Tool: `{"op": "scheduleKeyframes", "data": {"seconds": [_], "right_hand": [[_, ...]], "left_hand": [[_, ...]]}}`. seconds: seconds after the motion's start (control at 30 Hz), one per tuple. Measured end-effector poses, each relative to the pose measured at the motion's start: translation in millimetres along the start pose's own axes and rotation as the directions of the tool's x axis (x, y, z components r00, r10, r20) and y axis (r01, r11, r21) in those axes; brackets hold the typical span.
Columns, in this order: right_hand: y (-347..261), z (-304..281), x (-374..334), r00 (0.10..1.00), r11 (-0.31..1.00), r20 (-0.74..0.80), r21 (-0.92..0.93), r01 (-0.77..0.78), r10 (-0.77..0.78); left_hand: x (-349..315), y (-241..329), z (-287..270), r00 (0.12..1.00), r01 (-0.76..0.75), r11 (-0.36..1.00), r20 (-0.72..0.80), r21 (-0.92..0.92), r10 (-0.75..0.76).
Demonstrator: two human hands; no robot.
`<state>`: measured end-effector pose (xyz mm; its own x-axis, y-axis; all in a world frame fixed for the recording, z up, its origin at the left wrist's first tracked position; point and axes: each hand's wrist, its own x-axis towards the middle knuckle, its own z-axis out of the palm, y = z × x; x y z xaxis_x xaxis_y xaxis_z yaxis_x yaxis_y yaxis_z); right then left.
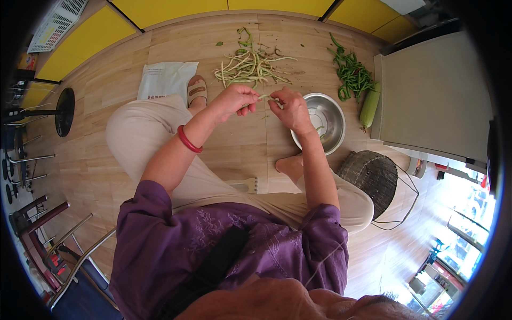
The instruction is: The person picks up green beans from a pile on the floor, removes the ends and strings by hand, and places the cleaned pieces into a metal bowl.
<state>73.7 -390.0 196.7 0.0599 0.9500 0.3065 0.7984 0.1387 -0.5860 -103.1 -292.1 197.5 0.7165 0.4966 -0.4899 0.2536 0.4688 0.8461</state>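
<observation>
Between my two hands stretches a short pale-green bean [265, 97]. My left hand [238, 100], with a red bangle on its forearm, pinches one end. The other end is in the closed fingers of my right hand [292, 109]. Just beyond, a loose heap of long green beans [250, 66] lies on the wooden floor. Under and beside my right wrist stands a round metal bowl [335, 120]; a few green bits show in it, partly hidden by the forearm.
Green peppers [352, 74] are piled at the right, with a long pale-green gourd [370, 106] beside a grey cabinet [434, 90]. A dark woven basket [369, 178] sits by my right knee. A white bag [166, 79] lies at the left foot. Yellow cabinets [176, 9] line the far side.
</observation>
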Motion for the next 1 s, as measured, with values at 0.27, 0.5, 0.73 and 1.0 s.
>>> {"op": "scheduleKeyframes", "data": {"seconds": [0.27,0.5,0.73,1.0], "right_hand": [[-0.9,1.1,1.7,0.998,0.994,-0.029,-0.088,0.059,-0.061],[16.5,20.7,-8.2,0.806,0.448,0.026,0.820,-0.355,0.591],[2.2,6.7,3.6,0.835,0.621,0.154,0.601,-0.504,0.529],[-9.8,7.7,2.5,0.996,0.998,0.091,-0.056,0.022,-0.017]], "left_hand": [[3.3,-3.5,1.9,0.998,-0.058,0.998,-0.036,0.004,0.058],[5.4,-3.0,12.2,0.979,-0.123,0.983,-0.143,0.135,0.143],[5.5,-7.5,2.4,0.995,-0.007,0.997,-0.096,0.074,0.014],[6.1,-10.9,8.2,0.991,-0.084,0.906,-0.060,0.415,0.119]]}}
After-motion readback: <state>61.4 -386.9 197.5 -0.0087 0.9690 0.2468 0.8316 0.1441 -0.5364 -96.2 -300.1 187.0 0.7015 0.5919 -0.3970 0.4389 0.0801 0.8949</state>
